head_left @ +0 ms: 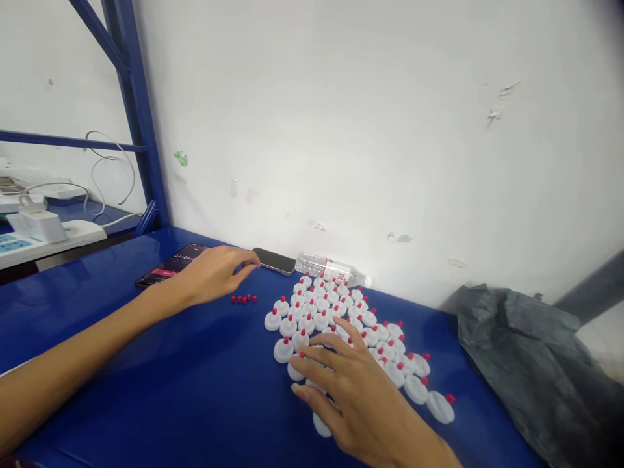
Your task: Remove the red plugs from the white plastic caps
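My left hand (219, 274) hovers beyond several small red caps (244, 299), its thumb and forefinger closed in a pinch. Whatever might be between those fingertips is too small or hidden to make out. Fingers apart, my right hand (355, 383) reaches over the near side of a cluster of white round lids (322, 303) with red tips. Some lids lie partly hidden under that hand. Its fingertips are close to a white lid (295, 368) at the cluster's near left, and I cannot tell whether they touch it.
A phone (166, 265) showing a timer lies partly behind my left wrist. Along the wall are a dark phone (273, 260) and a clear bottle (331, 269) on its side. A dark plastic bag (526, 351) covers the right side of the blue table (209, 383). A power strip (73, 235) stands left.
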### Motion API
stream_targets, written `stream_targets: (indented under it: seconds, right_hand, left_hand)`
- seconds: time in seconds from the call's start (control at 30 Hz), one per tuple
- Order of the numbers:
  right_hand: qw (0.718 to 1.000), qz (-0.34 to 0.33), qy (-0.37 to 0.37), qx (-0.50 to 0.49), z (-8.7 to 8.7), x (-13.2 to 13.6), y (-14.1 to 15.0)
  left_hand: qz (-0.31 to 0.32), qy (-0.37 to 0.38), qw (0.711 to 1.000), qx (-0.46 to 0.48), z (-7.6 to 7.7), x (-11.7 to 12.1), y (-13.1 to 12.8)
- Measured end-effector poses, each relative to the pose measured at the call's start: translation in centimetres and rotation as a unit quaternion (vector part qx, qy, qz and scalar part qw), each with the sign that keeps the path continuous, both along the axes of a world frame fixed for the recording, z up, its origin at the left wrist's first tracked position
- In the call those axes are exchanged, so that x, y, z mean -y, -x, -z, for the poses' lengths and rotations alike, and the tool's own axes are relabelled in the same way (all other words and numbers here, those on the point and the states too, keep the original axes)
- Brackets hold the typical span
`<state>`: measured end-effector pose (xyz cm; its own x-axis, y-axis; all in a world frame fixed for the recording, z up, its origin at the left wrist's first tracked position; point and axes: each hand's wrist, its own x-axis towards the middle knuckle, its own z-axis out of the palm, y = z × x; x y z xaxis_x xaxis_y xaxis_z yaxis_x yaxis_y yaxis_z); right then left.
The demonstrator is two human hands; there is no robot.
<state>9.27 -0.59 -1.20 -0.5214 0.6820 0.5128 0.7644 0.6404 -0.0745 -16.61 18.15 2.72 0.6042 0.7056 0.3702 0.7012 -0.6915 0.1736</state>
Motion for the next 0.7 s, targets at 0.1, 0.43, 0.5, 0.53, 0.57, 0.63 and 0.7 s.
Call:
stream_targets:
  seconds: [0.1,0.43,0.5,0.53,0.57,0.63,0.7]
  right_hand:
    - [0.999,-0.008,-0.023,-0.022,0.1,-0.1,0.1]
    - [0.994,-0.019,-0.106,-0.024,-0.1,-0.4,0.4]
    - [0.991,-0.031,-0.115,-0.053,-0.3,-0.3,0.7]
    - [0.99,-0.035,-0.122,-0.067,-0.4,-0.2,0.9]
    - [0.988,-0.038,-0.128,-0.079,-0.5,-0.1,1.0]
    - [0.986,-0.046,-0.136,-0.086,-0.6,0.0,1.2]
    - [0.985,-0.053,-0.144,-0.083,-0.6,0.0,1.3]
  left_hand:
    - [0.051,-0.047,0.997,0.035,0.3,1.9,-1.0]
    - [0.228,-0.086,0.97,0.019,2.6,8.7,-3.8]
    - [0.249,-0.099,0.963,0.006,3.2,9.3,-4.1]
    - [0.256,-0.103,0.961,0.0,3.4,9.4,-4.2]
    - [0.261,-0.105,0.96,-0.005,3.7,9.5,-4.3]
    - [0.268,-0.103,0.958,-0.01,4.0,9.6,-4.4]
    - [0.269,-0.099,0.958,-0.01,4.2,9.7,-4.4]
